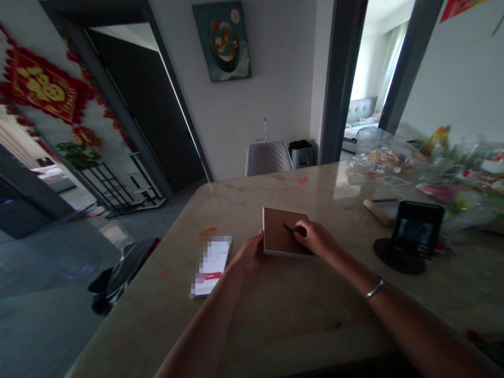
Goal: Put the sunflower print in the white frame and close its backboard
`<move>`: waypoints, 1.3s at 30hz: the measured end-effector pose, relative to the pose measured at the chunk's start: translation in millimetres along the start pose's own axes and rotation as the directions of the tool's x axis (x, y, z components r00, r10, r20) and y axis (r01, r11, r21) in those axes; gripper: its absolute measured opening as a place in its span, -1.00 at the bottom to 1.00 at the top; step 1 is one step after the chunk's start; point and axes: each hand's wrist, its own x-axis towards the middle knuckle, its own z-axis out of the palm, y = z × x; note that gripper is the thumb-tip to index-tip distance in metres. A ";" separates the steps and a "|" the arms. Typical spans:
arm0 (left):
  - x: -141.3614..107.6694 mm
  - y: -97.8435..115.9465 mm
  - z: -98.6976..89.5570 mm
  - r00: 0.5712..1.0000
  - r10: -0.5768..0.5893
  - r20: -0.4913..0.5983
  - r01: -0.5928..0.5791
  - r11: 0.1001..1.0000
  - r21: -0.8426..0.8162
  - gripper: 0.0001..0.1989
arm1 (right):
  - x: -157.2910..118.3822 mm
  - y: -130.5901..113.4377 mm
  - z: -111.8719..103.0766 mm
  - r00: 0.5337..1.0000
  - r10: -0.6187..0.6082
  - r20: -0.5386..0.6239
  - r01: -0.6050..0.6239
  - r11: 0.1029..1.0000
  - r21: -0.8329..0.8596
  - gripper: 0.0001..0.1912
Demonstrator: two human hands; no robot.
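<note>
- The room has gray walls and a dark floor. A big red and gold wall hanging (41, 86) is on the left wall, and a round swirly painting (222, 44) is on the back wall.
- Through an open door on the right, a pale sofa (360, 118) can be seen.
- A gray chair (269, 159) stands past the far side of the table.
- A wide stone table top (165, 310) fills the lower part of the view.
- Bags of food in clear plastic (381, 155) lie in a heap at the far right of the table.
- A phone (419, 231) stands on a round black stand (397, 257), to the right of the person's arm.
- A white paper card (210, 265) lies flat to the left of the left hand, not touching it. Part of it is blurred, so it cannot be read.
- A brown book (277, 231) with white page edges lies flat and shut on the table, in front of the person and between the hands.
- The left hand (250, 253) is against the book's left edge. Its fingers are hidden, so I cannot tell if it grips the book.
- The right hand (315, 236) is closed around a thin dark pen (289, 227), and the hand is on the book.
- The pen's tip is over the brown cover. No marks can be seen there, and the book has not been opened.
</note>
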 end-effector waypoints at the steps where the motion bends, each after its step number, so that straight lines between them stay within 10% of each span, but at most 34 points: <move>1: -0.9 0.1 -0.7 1.000 -0.025 0.010 0.025 1.000 -0.001 -0.71 | 0.3 0.9 -0.6 1.000 0.011 -0.009 -0.011 1.000 -0.020 -0.81; 12: -16.0 12.8 2.7 0.926 -0.021 0.377 -0.024 0.993 0.114 -0.47 | 2.8 13.4 2.3 0.999 -0.009 -0.039 0.005 0.996 -0.090 -0.83; 25: -13.6 10.5 -2.8 0.907 -0.033 0.419 -0.031 0.989 0.145 -0.30 | 2.6 13.7 -1.3 1.000 -0.014 0.012 0.015 0.996 -0.083 -0.83; 31: -13.2 9.0 -2.0 0.929 -0.033 0.368 -0.013 0.992 0.123 -0.42 | 2.1 15.6 2.0 0.999 -0.034 -0.017 0.033 0.996 -0.080 -0.85; 39: 5.3 2.1 -10.8 0.988 0.157 0.007 -0.157 0.981 0.117 -0.60 | -3.9 5.3 11.7 0.982 -0.180 0.061 0.181 0.983 -0.013 -0.86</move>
